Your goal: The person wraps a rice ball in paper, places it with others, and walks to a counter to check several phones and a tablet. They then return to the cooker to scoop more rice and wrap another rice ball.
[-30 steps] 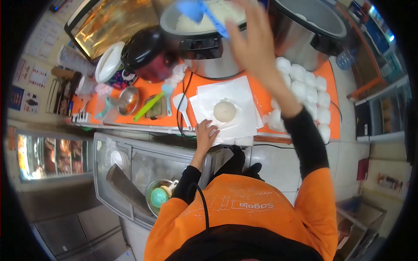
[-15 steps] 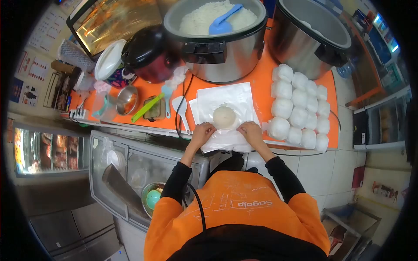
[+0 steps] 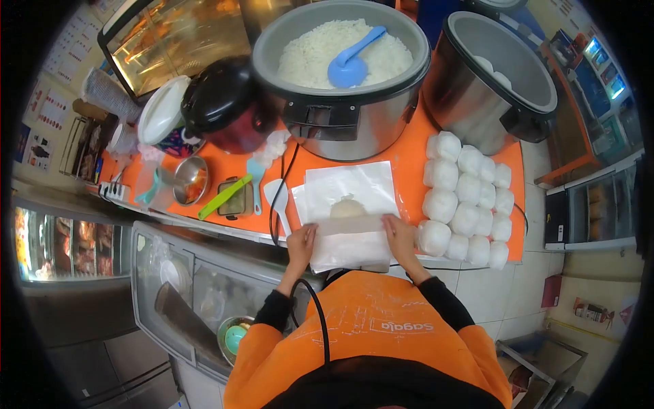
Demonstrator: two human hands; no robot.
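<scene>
A mound of cooked rice lies on a stack of white wrapping sheets at the front edge of the orange table. My left hand pinches the left end of a sheet's near edge, and my right hand pinches the right end. Between them the folded edge of the wrapping sheet stretches across the near part of the rice, hiding it. Right of my right hand sit several wrapped white rice portions in rows, apart from it.
Behind the sheets stands a large open rice cooker with rice and a blue scoop. Another open pot is at right. A white rice paddle, green-handled tool and metal bowl lie left. A glass-topped freezer stands below.
Both hands have drawn the sheet's near edge up and over the front of the rice, which was fully uncovered before. The view has shifted, so the table sits lower.
</scene>
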